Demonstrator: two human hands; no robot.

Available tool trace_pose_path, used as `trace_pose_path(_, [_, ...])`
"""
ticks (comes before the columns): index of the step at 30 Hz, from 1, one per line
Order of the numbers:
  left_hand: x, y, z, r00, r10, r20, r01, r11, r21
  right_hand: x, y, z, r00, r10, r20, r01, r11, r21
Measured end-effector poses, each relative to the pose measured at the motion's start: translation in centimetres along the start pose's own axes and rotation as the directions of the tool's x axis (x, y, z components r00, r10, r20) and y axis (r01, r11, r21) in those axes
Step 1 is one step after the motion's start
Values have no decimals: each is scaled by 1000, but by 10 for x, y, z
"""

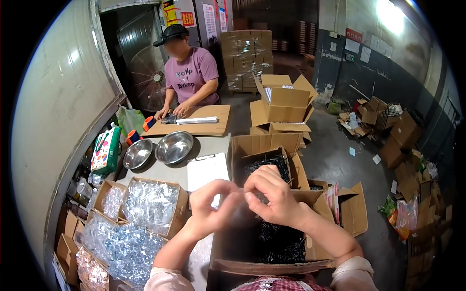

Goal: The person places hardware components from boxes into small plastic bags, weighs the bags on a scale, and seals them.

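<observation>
My left hand and my right hand are raised close together, fingertips nearly meeting. The fingers of both are curled into a pinch. What they hold, if anything, is too small and blurred to make out; a faint translucent smear shows below the left fingers. Under them stands an open cardboard box with many small black parts inside. Just beyond, another carton holds more black pieces. A clipboard with white paper lies on the table, partly hidden behind my left hand.
At left, boxes hold bagged metal parts and clear bags of bluish hardware. Two steel bowls stand farther back. Across the table a person handles parts on flat cardboard. Open cartons and scrap cardboard stand at right.
</observation>
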State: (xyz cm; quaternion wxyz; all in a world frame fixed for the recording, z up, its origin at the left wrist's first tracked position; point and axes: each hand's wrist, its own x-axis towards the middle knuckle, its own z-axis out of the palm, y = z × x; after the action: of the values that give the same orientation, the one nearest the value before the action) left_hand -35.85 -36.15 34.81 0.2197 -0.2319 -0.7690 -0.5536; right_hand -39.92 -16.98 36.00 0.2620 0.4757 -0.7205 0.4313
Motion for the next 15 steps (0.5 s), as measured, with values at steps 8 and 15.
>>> trace_pose_path(8, [1, 2, -7, 999, -37, 39, 39, 997, -61, -5, 5, -5, 1000, 23, 13, -23, 999, 47])
trace_pose_path(15, [2, 6, -2, 998, -48, 37, 48, 999, 15, -2, 4, -3, 998, 21, 64, -23, 999, 34])
